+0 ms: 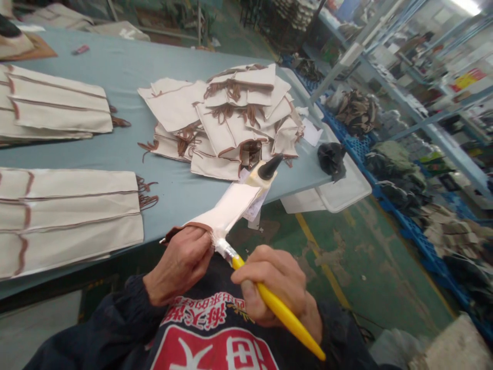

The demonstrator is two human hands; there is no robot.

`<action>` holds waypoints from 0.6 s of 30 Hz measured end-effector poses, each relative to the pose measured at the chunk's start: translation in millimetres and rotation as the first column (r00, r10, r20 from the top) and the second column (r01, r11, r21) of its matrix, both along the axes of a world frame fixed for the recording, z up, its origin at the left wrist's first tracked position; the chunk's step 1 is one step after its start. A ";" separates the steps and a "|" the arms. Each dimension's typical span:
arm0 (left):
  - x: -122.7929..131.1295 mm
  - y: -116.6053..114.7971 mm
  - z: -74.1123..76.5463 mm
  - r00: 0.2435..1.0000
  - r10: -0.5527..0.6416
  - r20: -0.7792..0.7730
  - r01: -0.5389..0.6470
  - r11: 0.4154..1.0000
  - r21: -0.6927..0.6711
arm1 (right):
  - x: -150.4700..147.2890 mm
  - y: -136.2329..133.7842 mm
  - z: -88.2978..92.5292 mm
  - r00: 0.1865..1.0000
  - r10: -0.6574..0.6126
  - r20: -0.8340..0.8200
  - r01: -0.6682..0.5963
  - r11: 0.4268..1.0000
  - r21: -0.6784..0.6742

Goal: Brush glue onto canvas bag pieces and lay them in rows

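My right hand point(271, 285) is wrapped round a brush with a yellow handle point(287, 321). White stuff coats the brush's bristles, which touch the edge of a cream fabric piece point(227, 210) with brown trim. Fingers of my left hand point(183, 259) are closed on the trimmed near end of this piece. Its far end lies by a pale bottle with a black pointed nozzle point(269, 167) at the table's edge. Just beyond is a loose heap of similar cream pieces point(227, 123) with brown cords.
Flat stacks of cream pieces point(77, 210) lie along the left of the blue-grey table point(127, 149). A black bundle point(332, 159) sits by a white tray point(348, 187) at the right corner. Blue pallets point(408, 236) with piled fabric line the aisle, near metal racks.
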State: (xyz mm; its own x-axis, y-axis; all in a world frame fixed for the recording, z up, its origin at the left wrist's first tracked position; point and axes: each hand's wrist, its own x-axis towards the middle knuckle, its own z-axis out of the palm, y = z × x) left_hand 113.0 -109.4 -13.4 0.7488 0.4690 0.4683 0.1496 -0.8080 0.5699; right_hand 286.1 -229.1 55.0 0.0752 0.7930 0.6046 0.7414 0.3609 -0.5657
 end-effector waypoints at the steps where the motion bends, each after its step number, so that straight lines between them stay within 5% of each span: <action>1: -0.2 -0.7 1.9 1.000 0.003 0.005 -0.003 0.996 -0.092 | 0.7 -1.6 -0.8 0.998 -0.037 -0.046 0.037 0.999 -0.002; 6: -0.6 0.5 18.0 0.999 0.030 -0.043 -0.050 0.815 -0.578 | 14.5 -4.5 1.2 0.953 -0.231 -0.194 0.242 0.969 0.036; 10: 0.8 3.6 25.7 0.999 0.045 -0.023 -0.047 0.679 -0.732 | 14.6 3.2 4.1 0.960 -0.271 -0.064 0.274 0.960 0.050; 13: 4.4 2.2 27.7 0.999 0.046 -0.027 -0.051 0.655 -0.754 | 4.0 8.3 2.9 0.950 -0.311 0.019 0.309 0.949 0.053; 18: 12.7 -4.6 29.9 0.998 0.015 0.063 0.036 0.673 -0.739 | -22.5 9.9 2.7 0.962 -0.261 -0.076 0.263 0.965 0.011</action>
